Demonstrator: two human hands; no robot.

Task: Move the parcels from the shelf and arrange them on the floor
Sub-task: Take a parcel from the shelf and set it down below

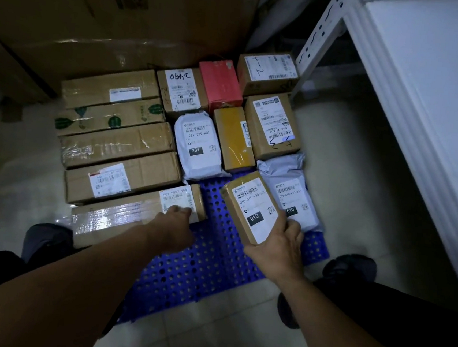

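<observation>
Several parcels lie in rows on a blue perforated pallet [202, 266] on the floor. My right hand [279, 251] grips the near end of a brown parcel [249, 209] with a white label marked 010, tilted over the pallet beside a grey bag [287, 190] also marked 010. My left hand [173, 229] rests with its fingers on the label end of the nearest long cardboard box [123, 216]. Other long boxes [121, 143] are stacked side by side to the left. A white bag marked 231 [198, 145], a yellow box [232, 137] and a pink box [221, 84] lie behind.
A white metal shelf [415, 87] stands on the right, its upright post [318, 33] beside the far parcels. Large cardboard cartons [120, 11] stand at the back. My shoes [350, 266] stand at the pallet's near edge. Bare tiled floor [343, 162] lies between pallet and shelf.
</observation>
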